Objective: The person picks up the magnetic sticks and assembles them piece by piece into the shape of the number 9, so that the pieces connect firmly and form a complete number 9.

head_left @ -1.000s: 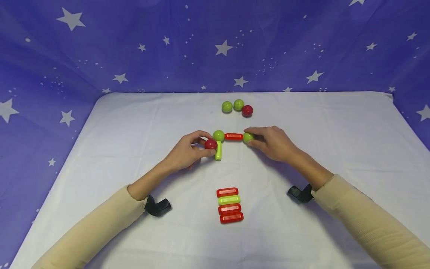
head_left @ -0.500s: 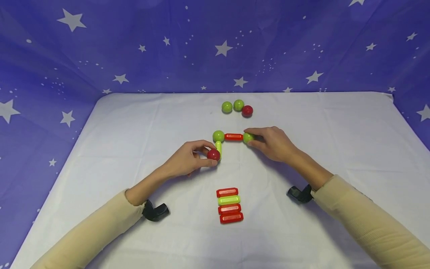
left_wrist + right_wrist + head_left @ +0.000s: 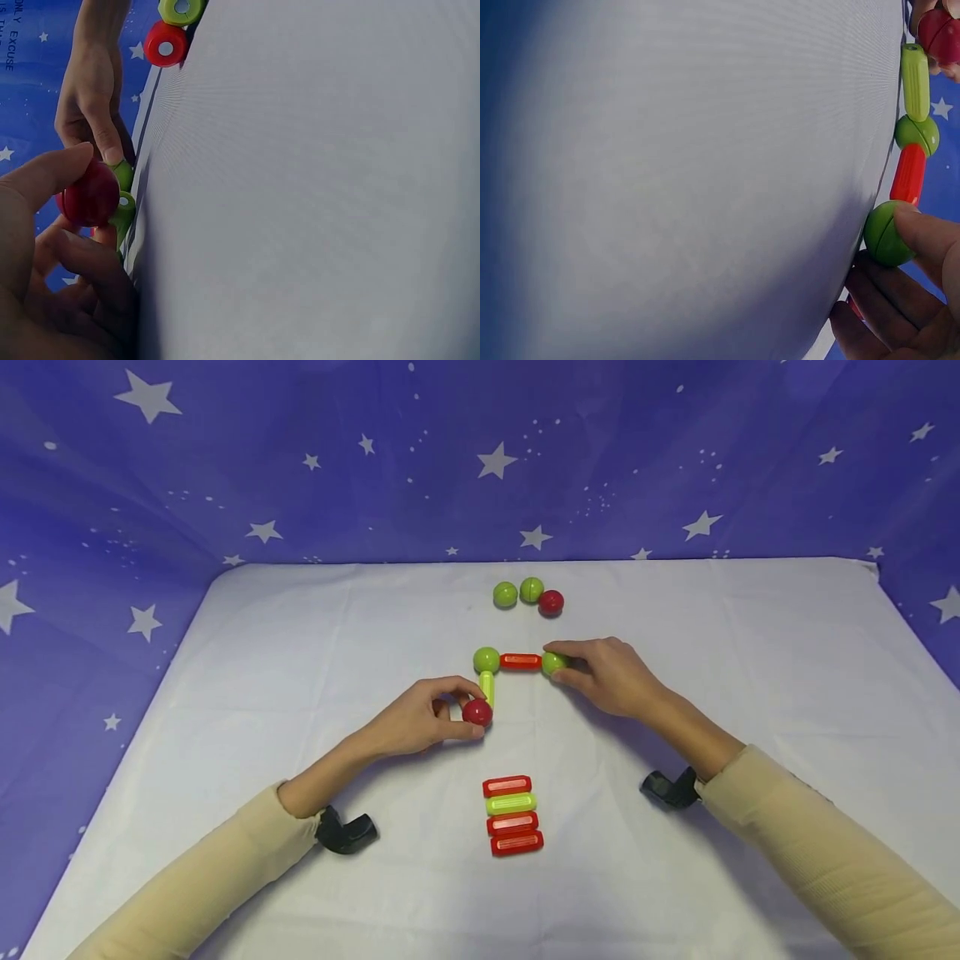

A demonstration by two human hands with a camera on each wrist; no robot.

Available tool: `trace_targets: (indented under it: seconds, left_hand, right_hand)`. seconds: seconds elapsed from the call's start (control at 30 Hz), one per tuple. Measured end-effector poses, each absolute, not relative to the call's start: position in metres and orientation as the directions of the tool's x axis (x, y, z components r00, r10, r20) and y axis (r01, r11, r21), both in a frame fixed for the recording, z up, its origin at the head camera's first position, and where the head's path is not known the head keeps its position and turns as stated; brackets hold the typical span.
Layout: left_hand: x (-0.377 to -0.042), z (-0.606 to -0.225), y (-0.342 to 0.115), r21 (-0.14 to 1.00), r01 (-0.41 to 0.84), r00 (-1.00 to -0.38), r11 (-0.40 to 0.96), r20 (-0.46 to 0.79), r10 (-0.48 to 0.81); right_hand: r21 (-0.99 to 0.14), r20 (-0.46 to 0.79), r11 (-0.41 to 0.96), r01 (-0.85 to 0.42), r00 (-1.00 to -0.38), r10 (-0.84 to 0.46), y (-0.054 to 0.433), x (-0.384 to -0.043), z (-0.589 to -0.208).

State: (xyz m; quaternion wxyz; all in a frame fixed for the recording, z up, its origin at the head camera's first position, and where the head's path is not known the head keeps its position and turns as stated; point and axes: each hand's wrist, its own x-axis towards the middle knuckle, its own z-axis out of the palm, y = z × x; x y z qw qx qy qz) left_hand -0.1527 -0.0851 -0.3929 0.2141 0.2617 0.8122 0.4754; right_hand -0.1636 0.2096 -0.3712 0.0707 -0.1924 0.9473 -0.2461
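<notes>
My left hand (image 3: 412,718) pinches a red ball (image 3: 477,712) between thumb and fingers. The ball sits at the near end of a yellow-green stick (image 3: 487,685), partly covering it in the head view; I cannot tell whether the two are joined. That stick's far end meets a green ball (image 3: 486,660), from which a red stick (image 3: 521,661) runs right to another green ball (image 3: 553,663). On this last ball, my right hand (image 3: 615,677) has its thumb and fingers. The right wrist view shows the chain, with the red ball (image 3: 939,36) beside the yellow-green stick (image 3: 915,82).
Beyond the chain lie two loose green balls (image 3: 505,594) and a loose red ball (image 3: 551,602). Nearer me, red sticks (image 3: 513,823) and a yellow-green stick (image 3: 512,803) lie in a row on the white cloth (image 3: 300,635). A starry blue backdrop (image 3: 420,502) rises behind.
My left hand has brought the red ball toward me, from beside the yellow-green stick's far part to its near end. The right hand keeps its hold, and the chain has stayed put.
</notes>
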Motion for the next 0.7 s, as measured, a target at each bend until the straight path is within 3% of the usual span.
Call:
trace_targets:
  seconds: [0.7]
  left_hand:
    - [-0.1506,-0.3927,-0.0853,0.866,0.248,-0.737,0.435,-0.122,0.665]
  right_hand:
    - [-0.497,-0.042,0.803,-0.33,-0.915,-0.402,0.208,-0.1637,-0.37]
